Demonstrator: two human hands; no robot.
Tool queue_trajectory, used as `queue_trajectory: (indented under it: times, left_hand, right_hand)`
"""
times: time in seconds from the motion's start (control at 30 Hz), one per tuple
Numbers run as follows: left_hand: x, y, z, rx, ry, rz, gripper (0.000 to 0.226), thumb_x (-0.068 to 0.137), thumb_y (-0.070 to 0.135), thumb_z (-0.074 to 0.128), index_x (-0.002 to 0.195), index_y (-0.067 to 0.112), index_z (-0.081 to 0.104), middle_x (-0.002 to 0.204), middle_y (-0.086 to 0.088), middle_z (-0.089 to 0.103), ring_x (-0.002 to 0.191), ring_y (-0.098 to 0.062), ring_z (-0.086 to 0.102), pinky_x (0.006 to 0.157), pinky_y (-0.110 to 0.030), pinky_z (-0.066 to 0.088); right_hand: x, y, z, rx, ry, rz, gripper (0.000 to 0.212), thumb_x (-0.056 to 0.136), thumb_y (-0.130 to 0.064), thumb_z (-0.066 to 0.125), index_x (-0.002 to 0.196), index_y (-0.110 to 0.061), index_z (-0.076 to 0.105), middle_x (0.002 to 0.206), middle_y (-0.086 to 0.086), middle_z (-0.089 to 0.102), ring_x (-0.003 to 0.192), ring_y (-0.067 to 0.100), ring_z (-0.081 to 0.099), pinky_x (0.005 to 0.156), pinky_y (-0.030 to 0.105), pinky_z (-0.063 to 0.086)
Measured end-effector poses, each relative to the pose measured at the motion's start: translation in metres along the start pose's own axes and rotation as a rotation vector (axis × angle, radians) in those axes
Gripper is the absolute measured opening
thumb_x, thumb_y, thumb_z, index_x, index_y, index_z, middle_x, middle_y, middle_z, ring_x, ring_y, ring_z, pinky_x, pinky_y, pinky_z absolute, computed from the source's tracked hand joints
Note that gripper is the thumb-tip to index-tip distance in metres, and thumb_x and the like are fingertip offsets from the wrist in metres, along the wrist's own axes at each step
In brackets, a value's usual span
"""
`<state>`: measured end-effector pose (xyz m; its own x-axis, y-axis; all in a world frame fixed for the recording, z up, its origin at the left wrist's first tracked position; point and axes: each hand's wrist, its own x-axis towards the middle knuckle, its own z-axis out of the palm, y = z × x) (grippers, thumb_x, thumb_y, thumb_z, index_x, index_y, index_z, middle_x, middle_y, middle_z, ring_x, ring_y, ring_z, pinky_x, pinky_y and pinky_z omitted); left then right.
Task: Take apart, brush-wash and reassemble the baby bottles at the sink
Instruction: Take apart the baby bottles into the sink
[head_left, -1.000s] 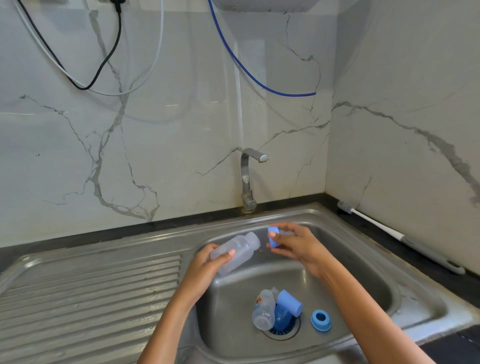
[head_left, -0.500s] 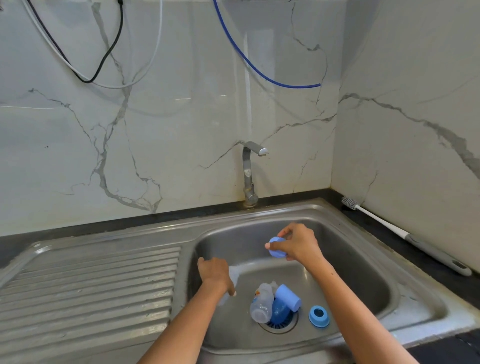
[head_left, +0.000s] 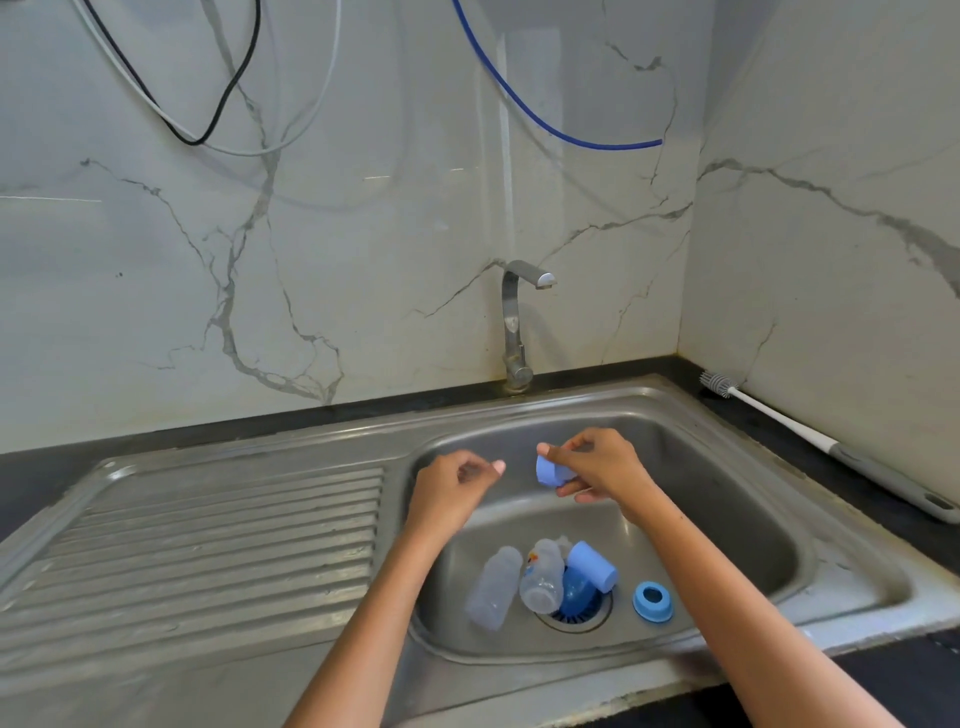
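Note:
Over the sink basin (head_left: 727, 499) my right hand (head_left: 602, 467) pinches a blue bottle collar (head_left: 549, 472), its teat hidden in the fingers. My left hand (head_left: 452, 483) hovers beside it with loosely curled fingers and holds nothing. On the basin floor lie a frosted bottle body (head_left: 493, 587), a clear printed bottle (head_left: 543, 574), a blue cap (head_left: 592, 565) by the drain (head_left: 576, 608), and a blue screw ring (head_left: 652, 601).
A steel tap (head_left: 517, 322) stands behind the basin. A long bottle brush (head_left: 810, 441) lies on the dark counter at the right wall. The ribbed drainboard (head_left: 208, 545) stretches left. Cables and a blue hose hang on the marble wall.
My left hand lowered the frosted bottle body into the basin, let it go and rose back up. My right hand kept the blue collar.

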<state>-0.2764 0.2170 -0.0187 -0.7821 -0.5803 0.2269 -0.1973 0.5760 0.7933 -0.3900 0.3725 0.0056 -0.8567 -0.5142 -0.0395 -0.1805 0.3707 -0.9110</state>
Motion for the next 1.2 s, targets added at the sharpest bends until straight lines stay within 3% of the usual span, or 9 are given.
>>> queue_trajectory:
  times: [0.1,0.23,0.43,0.53,0.67,0.93,1.1,1.2]
  left_hand:
    - [-0.014,0.002,-0.002,-0.223,-0.075,0.039,0.037,0.081,0.042,0.072,0.114,0.027,0.067,0.097,0.005,0.072,0.094,-0.004,0.065,0.077,-0.010,0.044]
    - [-0.017,-0.001,-0.004,-0.265,-0.164,0.147,0.060,0.075,0.036,0.077,0.132,0.033,0.056,0.112,0.011,0.068,0.103,-0.003,0.061,0.091,-0.018,0.046]
    - [-0.016,0.000,-0.001,-0.405,-0.053,0.208,0.051,0.070,0.012,0.083,0.119,0.015,0.067,0.104,0.002,0.073,0.098,-0.009,0.068,0.090,-0.030,0.053]
    - [-0.015,-0.001,-0.004,-0.506,-0.002,0.154,0.046,0.071,0.007,0.081,0.114,0.014,0.068,0.102,-0.001,0.073,0.098,-0.012,0.069,0.089,-0.028,0.053]
    - [-0.016,0.001,-0.008,-0.640,0.004,0.099,0.041,0.070,0.003,0.080,0.108,0.015,0.069,0.098,-0.001,0.074,0.095,-0.015,0.070,0.082,-0.022,0.053]
    - [-0.019,0.009,-0.017,-0.776,-0.003,0.067,0.038,0.061,0.006,0.082,0.097,0.011,0.072,0.090,-0.006,0.075,0.085,-0.013,0.071,0.073,-0.018,0.052]
    - [-0.022,0.017,-0.024,-0.790,-0.042,0.071,0.032,0.063,-0.002,0.080,0.091,0.011,0.073,0.086,-0.005,0.075,0.081,-0.012,0.071,0.070,-0.018,0.053]
    - [-0.024,0.018,-0.027,-0.798,-0.054,0.051,0.031,0.062,0.002,0.081,0.091,0.011,0.074,0.087,-0.005,0.075,0.082,-0.013,0.071,0.070,-0.019,0.054]
  right_hand:
    - [-0.009,-0.004,0.003,0.156,-0.089,-0.011,0.037,0.083,-0.036,0.072,0.106,-0.010,0.061,0.096,0.012,0.070,0.075,0.019,0.072,0.056,0.022,0.054]
    - [-0.019,-0.009,0.007,0.256,-0.222,-0.061,0.036,0.084,-0.032,0.072,0.112,-0.011,0.064,0.102,0.011,0.071,0.079,0.018,0.073,0.067,0.023,0.058]
    - [-0.027,-0.016,0.022,0.280,-0.214,-0.108,0.033,0.081,-0.033,0.073,0.106,-0.012,0.065,0.087,0.005,0.075,0.076,0.016,0.074,0.065,0.023,0.059]
    - [-0.024,-0.014,0.017,0.268,-0.226,-0.149,0.031,0.085,-0.031,0.070,0.110,-0.015,0.066,0.097,0.002,0.074,0.087,0.012,0.073,0.072,0.026,0.059]
    - [-0.019,-0.010,0.012,0.261,-0.200,-0.255,0.026,0.083,-0.013,0.073,0.109,-0.014,0.071,0.106,-0.001,0.072,0.099,0.012,0.069,0.075,0.024,0.057]
    - [-0.022,-0.010,0.024,0.337,-0.094,-0.454,0.020,0.077,0.001,0.075,0.097,0.000,0.073,0.090,0.011,0.075,0.081,0.013,0.071,0.072,0.017,0.054]
    - [-0.024,-0.007,0.030,0.485,-0.109,-0.391,0.016,0.077,0.002,0.074,0.093,-0.002,0.073,0.082,0.008,0.074,0.075,0.012,0.070,0.069,0.018,0.054]
    - [-0.027,-0.006,0.039,0.523,-0.064,-0.405,0.012,0.078,0.004,0.073,0.088,-0.001,0.071,0.082,0.013,0.073,0.074,0.015,0.070,0.068,0.020,0.055]
